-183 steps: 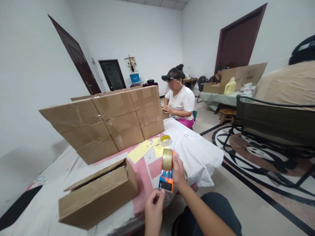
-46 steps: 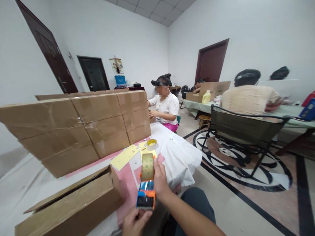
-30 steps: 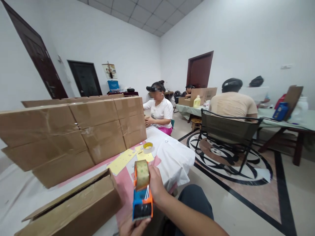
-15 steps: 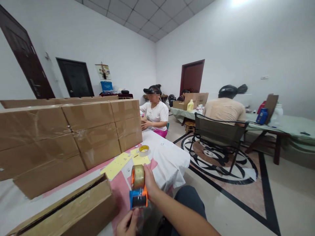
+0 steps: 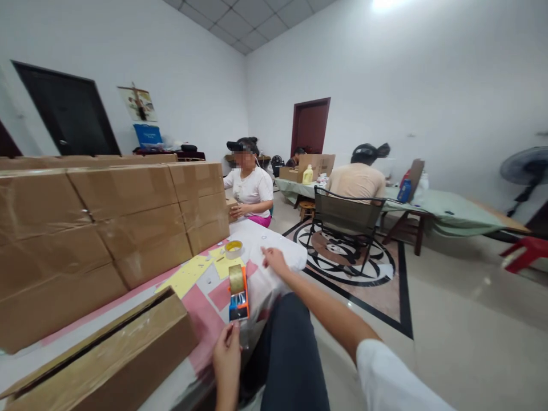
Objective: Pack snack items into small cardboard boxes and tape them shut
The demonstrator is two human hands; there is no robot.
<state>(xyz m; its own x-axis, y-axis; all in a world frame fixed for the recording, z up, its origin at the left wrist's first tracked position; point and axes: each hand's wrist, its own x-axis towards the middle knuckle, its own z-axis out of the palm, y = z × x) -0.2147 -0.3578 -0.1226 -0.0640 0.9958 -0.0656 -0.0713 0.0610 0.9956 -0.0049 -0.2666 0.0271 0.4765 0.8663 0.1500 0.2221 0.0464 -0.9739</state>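
A tape dispenser [image 5: 238, 302] with an orange and blue frame carries a roll of clear brownish packing tape [image 5: 236, 278] and sits near the table's front edge. At its near end, my left hand [image 5: 228, 353] pinches thumb and finger together at a clear strip of tape [image 5: 244, 335]. My right hand [image 5: 275, 261] reaches out over the white cloth, away from the dispenser. Its forefinger is stretched out, and nothing shows in its grasp. Just beyond the fingertips lies a small ring-like scrap [image 5: 264, 237]. An open-topped long carton [image 5: 124, 354] lies left of my left hand.
Stacked taped cartons [image 5: 137, 222] line the table's left side. A loose tape roll [image 5: 233, 247] and yellow paper [image 5: 190, 271] lie in front. A co-worker [image 5: 250, 188] sits at the far end; another [image 5: 357, 177] sits in a chair at a green-covered table [image 5: 454, 214].
My right hand has let go of the tape dispenser and moved right and forward over the cloth. The dispenser now rests on the table. The view has turned right.
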